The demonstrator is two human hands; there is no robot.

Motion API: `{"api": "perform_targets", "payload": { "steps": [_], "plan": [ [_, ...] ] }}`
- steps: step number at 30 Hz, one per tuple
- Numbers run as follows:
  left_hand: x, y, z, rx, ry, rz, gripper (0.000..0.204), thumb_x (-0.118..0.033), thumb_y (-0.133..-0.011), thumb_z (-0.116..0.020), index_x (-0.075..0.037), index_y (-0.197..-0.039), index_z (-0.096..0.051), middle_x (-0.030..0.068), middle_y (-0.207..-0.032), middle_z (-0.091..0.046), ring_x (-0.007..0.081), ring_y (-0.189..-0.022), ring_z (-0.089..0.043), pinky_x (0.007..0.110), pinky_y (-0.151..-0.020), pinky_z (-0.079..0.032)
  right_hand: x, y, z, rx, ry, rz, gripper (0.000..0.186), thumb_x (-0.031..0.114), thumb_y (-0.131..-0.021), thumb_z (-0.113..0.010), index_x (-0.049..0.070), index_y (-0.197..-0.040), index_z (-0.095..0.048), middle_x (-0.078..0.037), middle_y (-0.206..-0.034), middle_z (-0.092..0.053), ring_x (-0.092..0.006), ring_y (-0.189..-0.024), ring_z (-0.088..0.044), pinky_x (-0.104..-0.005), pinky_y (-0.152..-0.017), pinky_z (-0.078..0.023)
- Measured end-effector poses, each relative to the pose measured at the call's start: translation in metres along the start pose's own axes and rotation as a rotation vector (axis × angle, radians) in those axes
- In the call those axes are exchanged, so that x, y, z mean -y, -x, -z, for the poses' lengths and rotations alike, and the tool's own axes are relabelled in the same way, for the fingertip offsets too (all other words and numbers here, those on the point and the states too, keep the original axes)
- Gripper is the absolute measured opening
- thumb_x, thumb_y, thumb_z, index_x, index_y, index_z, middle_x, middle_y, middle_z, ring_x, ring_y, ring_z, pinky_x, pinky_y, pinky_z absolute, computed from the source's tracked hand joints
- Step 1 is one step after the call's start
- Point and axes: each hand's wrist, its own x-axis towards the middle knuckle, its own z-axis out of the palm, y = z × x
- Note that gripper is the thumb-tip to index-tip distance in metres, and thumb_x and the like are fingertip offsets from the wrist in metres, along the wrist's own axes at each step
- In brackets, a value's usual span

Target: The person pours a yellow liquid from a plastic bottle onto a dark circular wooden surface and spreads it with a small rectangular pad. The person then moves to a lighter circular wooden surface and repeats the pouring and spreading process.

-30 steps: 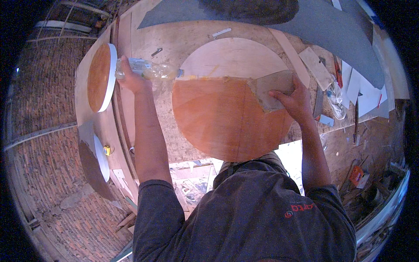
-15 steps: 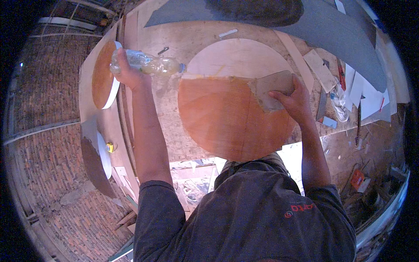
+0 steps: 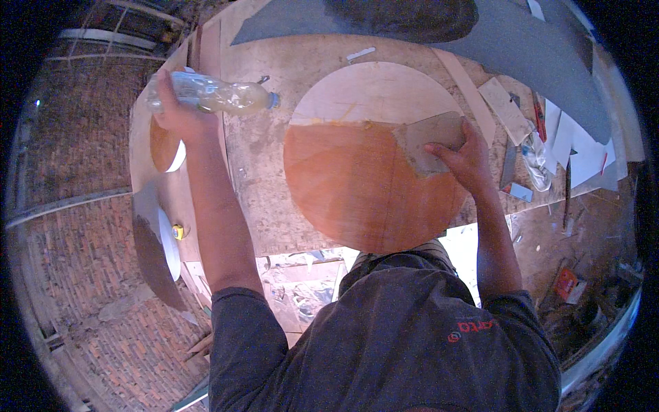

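Note:
A round wooden board (image 3: 371, 185) lies on the worktable in front of me, its near part orange-brown and its far part pale. My right hand (image 3: 468, 156) grips a flat grey spreader sheet (image 3: 432, 137) against the board's right side, thumb on top. My left hand (image 3: 180, 117) is wrapped round a clear plastic bottle (image 3: 237, 97), held on its side above the table, left of the board. Its blue cap end points right. Pale yellowish liquid shows inside the bottle.
A large dark grey sheet (image 3: 405, 27) covers the far side of the table (image 3: 261, 185). White offcuts, a crumpled plastic bag (image 3: 535, 161) and a small white-blue piece (image 3: 519, 191) lie at the right. Two more round pieces and a yellow tape measure (image 3: 178, 231) are at the left.
My left hand has moved left with the bottle, away from the round board. My right hand and the spreader have stayed nearly in place.

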Motion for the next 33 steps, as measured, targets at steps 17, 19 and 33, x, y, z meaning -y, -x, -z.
{"api": "perform_targets", "payload": {
  "steps": [17, 19, 33],
  "plan": [
    [0.072, 0.025, -0.030, 0.126, -0.097, 0.071, 0.037, -0.015, -0.089, -0.082, 0.000, -0.114, -0.059, 0.0133, -0.099, -0.071, 0.0225, -0.085, -0.071, 0.038, -0.075, -0.059, -0.027, -0.001, 0.002, -0.039, 0.172, -0.029, 0.070, 0.028, -0.071, -0.094, -0.006, -0.123, -0.063, -0.020, -0.111, -0.073, -0.0303, -0.104, -0.072, -0.0401, -0.091, -0.055],
    [0.095, 0.045, -0.033, 0.068, -0.228, 0.032, 0.039, -0.014, -0.088, -0.082, 0.000, -0.116, -0.058, 0.0124, -0.104, -0.069, 0.0209, -0.090, -0.069, 0.037, -0.078, -0.058, -0.011, 0.002, 0.014, -0.009, 0.060, -0.087, 0.069, 0.029, -0.071, -0.094, -0.005, -0.123, -0.064, -0.019, -0.111, -0.074, -0.0296, -0.104, -0.072, -0.0399, -0.091, -0.055],
    [0.115, 0.049, -0.034, 0.018, -0.161, 0.090, 0.034, -0.017, -0.090, -0.082, -0.002, -0.113, -0.061, 0.0098, -0.111, -0.067, 0.0197, -0.097, -0.067, 0.036, -0.081, -0.056, -0.045, 0.002, 0.014, -0.087, 0.111, -0.045, 0.062, 0.026, -0.073, -0.092, -0.001, -0.121, -0.065, -0.017, -0.106, -0.075, -0.0288, -0.100, -0.074, -0.0407, -0.088, -0.056]
  ]
}}
